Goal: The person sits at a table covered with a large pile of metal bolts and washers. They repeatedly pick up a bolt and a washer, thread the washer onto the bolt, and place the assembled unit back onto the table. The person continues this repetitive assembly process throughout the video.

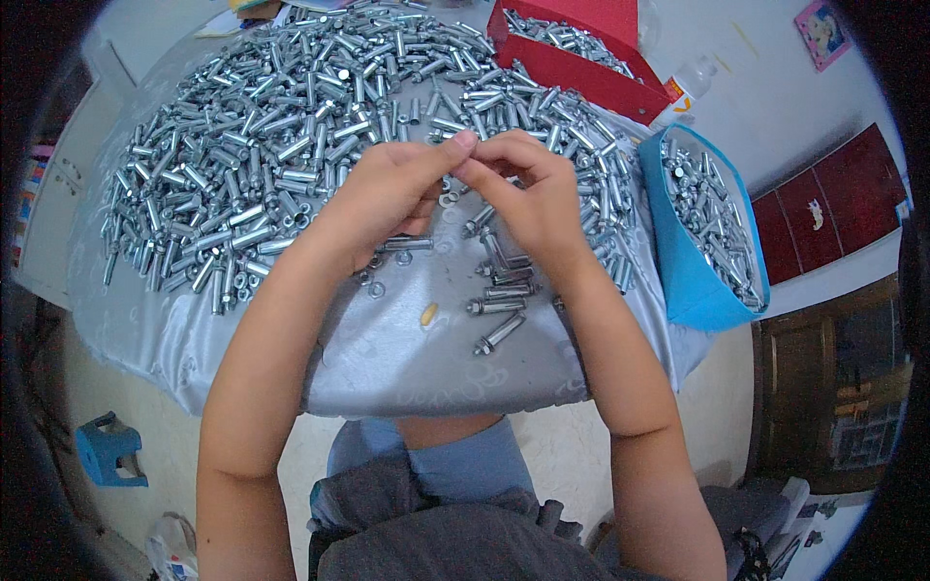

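Note:
Above the table's middle, my left hand and my right hand meet at the fingertips. Both are closed in a pinch, and whatever sits between the fingers is hidden or too small to name. Beneath and beyond them spreads a large pile of silver expansion bolts with metal sleeves. Below my right hand, several such bolts lie in a loose column. Small washers or nuts rest beside my left wrist, and more rings show under the joined fingers.
A grey satin tablecloth covers the table, with a small yellow piece near its front. At the right stands a blue fabric bin full of bolts. Farther back are a red box of bolts and a plastic bottle.

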A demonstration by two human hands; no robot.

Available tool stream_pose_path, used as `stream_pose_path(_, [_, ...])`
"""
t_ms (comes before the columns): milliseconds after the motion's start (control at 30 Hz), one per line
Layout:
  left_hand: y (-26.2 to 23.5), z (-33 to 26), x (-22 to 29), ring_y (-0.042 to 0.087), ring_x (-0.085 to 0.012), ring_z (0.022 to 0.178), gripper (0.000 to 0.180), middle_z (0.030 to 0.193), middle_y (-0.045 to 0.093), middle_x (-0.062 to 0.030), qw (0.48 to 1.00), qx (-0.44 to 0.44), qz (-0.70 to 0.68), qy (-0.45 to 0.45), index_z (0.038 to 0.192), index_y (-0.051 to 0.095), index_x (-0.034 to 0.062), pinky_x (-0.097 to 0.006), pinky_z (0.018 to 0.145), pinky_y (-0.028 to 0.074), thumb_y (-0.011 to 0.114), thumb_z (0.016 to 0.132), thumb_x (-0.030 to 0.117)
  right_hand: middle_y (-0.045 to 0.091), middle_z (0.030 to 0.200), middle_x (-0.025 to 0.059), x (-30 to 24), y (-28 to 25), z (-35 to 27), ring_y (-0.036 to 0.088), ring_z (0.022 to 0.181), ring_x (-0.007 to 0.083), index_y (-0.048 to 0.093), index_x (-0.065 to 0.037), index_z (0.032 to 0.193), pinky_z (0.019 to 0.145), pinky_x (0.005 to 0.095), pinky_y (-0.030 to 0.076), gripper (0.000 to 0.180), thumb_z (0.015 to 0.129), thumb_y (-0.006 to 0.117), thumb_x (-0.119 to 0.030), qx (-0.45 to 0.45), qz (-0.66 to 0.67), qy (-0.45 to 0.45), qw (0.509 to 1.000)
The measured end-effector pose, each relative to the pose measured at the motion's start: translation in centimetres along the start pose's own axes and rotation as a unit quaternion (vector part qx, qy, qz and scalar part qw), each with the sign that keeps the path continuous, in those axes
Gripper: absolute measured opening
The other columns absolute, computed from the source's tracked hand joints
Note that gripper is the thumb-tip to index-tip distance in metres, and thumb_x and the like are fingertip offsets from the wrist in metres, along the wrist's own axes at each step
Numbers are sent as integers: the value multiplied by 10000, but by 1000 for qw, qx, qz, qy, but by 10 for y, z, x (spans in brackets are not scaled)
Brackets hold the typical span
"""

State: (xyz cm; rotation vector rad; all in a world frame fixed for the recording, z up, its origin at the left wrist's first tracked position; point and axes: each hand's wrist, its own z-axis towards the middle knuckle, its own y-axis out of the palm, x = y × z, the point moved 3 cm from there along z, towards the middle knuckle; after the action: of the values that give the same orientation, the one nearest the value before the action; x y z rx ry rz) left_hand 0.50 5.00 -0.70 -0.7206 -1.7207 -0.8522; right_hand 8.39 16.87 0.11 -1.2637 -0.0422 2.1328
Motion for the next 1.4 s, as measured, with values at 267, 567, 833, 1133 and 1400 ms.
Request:
stream_pose_path(267, [-8, 0, 7, 229, -21, 400, 274, 513, 274, 89, 995, -8, -95, 15, 684, 440, 128, -185, 350, 166, 547, 838, 328, 530, 736, -9, -10, -4, 6, 486, 660, 55, 573, -5, 1005, 615, 189, 417, 339, 691, 692, -52, 41, 199, 113, 973])
stream_pose_path(567, [-23, 4, 8, 221, -19, 423, 213, 513, 262, 89, 979, 44, -196, 26, 763, 514, 49, -190, 370, 180, 594, 801, 243, 572, 758, 12, -3, -17, 6, 528, 691, 56, 583, 14, 959, 637, 166, 431, 278, 694, 668, 4, 77, 152, 129, 977])
stream_pose_path(833, [-19, 5, 7, 238, -24, 414, 228, 517, 267, 87, 989, 41, -139, 29, 737, 491, 84, -191, 359, 174, 564, 824, 281, 608, 784, 98, 7, -24, 4, 586, 699, 198, 624, -18, 886, 662, 272, 458, 162, 743, 613, -94, -5, -155, 60, 986])
stream_pose_path(1133, [-13, 5, 2, 217, -23, 420, 238, 499, 251, 94, 992, 28, -124, 19, 758, 521, 53, -195, 386, 181, 584, 802, 278, 567, 868, 117, 12, 6, -4, 500, 868, 293, 650, -65, 846, 796, 355, 405, 167, 712, 623, -160, -112, -291, -93, 946])
stream_pose_path(1400, [-13, 4, 5, 232, -22, 414, 230, 511, 245, 89, 994, 38, -104, 25, 759, 502, 77, -197, 371, 165, 567, 816, 289, 563, 880, 111, 18, 9, -4, 479, 898, 294, 658, -73, 829, 804, 367, 400, 167, 680, 653, -148, -87, -297, -61, 949])
